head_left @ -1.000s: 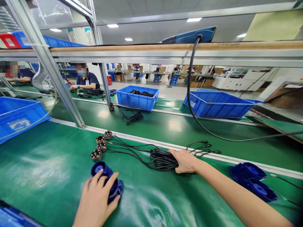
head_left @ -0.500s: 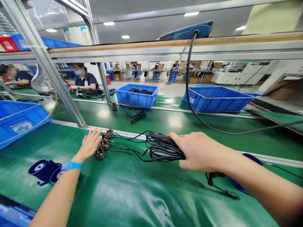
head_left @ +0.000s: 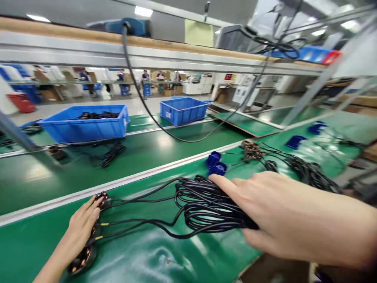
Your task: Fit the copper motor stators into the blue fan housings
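My right hand [head_left: 273, 212] is closed around a bundle of coiled black cables [head_left: 212, 204] above the green work surface [head_left: 141, 259]. Thin leads run left from the bundle to a row of copper-wound motor stators [head_left: 82, 259]. Over that row lies my left hand [head_left: 79, 228], fingers stretched out and touching the stators, partly hiding them. Just beyond the bundle stand dark blue plastic housings [head_left: 216, 164]. More stators [head_left: 252, 150] sit in a cluster farther right, their black cables [head_left: 306, 169] trailing off behind my right hand.
Two blue bins, one nearer [head_left: 88, 124] and one farther right [head_left: 184, 112], stand across the belt. A dark cable [head_left: 176, 137] droops from the overhead shelf [head_left: 176, 59]. A stator [head_left: 57, 152] with a cable coil [head_left: 113, 153] lies on the far lane. People sit in the background.
The view has swung to the right, bringing the second stator cluster into sight. My left hand has come down over the stators, while the right still grips the cable bundle.
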`<state>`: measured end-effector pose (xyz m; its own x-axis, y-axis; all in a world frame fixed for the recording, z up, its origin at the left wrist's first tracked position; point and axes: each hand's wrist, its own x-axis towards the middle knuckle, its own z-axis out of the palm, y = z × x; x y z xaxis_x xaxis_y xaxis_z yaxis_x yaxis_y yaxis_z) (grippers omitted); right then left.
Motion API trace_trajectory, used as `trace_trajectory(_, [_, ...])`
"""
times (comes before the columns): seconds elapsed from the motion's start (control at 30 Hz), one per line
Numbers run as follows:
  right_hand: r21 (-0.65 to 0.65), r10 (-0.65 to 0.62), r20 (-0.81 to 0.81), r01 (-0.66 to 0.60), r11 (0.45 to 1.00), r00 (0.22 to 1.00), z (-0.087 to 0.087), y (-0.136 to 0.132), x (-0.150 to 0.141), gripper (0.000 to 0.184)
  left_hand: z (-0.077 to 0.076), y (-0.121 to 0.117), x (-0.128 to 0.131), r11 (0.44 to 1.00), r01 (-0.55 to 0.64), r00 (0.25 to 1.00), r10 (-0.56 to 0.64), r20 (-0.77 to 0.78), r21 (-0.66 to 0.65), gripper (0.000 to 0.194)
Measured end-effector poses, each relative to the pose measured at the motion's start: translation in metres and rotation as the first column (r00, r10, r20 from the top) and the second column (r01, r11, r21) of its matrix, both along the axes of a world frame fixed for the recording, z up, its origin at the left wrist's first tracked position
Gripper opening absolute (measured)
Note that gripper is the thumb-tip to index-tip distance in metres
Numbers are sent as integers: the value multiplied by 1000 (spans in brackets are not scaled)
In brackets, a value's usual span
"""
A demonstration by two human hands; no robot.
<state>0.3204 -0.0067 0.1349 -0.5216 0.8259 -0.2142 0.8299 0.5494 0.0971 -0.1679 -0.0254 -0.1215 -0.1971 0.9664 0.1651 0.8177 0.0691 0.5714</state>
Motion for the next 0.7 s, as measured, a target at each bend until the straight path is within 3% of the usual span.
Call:
trace_trajectory(0.1, [66, -130, 2, 129, 989, 992, 9, -17, 46, 98, -17, 17, 53, 997, 67, 998, -66, -19, 36, 66])
trace_trajectory(0.17, [102, -188, 5, 186, 977, 982, 1, -16, 68, 95, -23, 20, 85, 995, 101, 994, -100, -43, 21, 68])
trace_trajectory(0.23, [64, -250, 1, 250, 966, 968, -21, -7, 83, 94, -22, 17, 110, 994, 111, 991, -112, -79, -25, 67])
trace_trajectory(0.3, [-9, -286, -31, 286, 958, 958, -54, 10, 90, 96, -17, 11, 125, 993, 89, 988, -97, -118, -74, 65])
trace_trajectory(0.4, [-34, -184, -96, 181, 983, 978, -101, 44, 85, 97, -3, 3, 131, 995, 64, 990, -72, -120, -71, 60])
trace_trajectory(0.47, [1, -53, -174, 54, 999, 983, -117, 71, 65, 88, 7, 6, 123, 1000, 28, 996, -29, -79, -14, 57])
trace_trajectory(0.53, [45, 90, -266, -81, 996, 960, -123, 102, 29, 72, 12, 14, 107, 997, -76, 997, 76, -22, 14, 58])
trace_trajectory(0.63, [99, 305, -265, -289, 952, 915, -129, 154, -54, 61, 6, 29, 81, 961, -277, 960, 277, 35, -11, 68])
trace_trajectory(0.7, [127, 392, -221, -373, 919, 893, -139, 192, -119, 64, -6, 34, 71, 940, -340, 940, 340, 30, -28, 71])
